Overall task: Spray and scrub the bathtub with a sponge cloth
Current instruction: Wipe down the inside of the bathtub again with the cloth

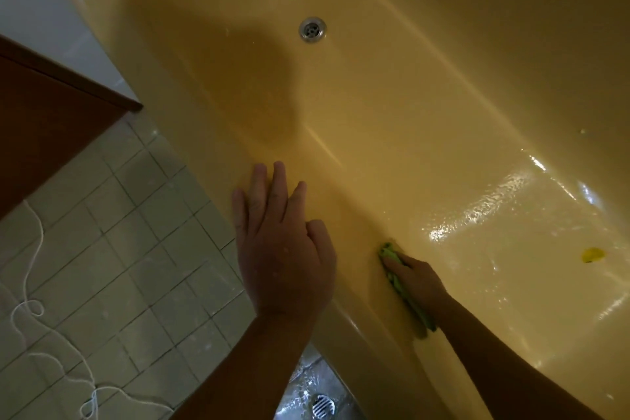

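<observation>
The yellow bathtub fills most of the view, wet and glossy on its floor at the right. My left hand lies flat with straight fingers on the tub's near rim. My right hand is down inside the tub and presses a green sponge cloth against the near inner wall. The cloth sticks out past my fingertips and trails under my wrist. No spray bottle is in view.
A metal drain sits in the tub floor at the top centre. A small yellow spot lies on the tub floor at the right. Left of the tub are grey floor tiles, a white cord, a brown panel and a floor drain.
</observation>
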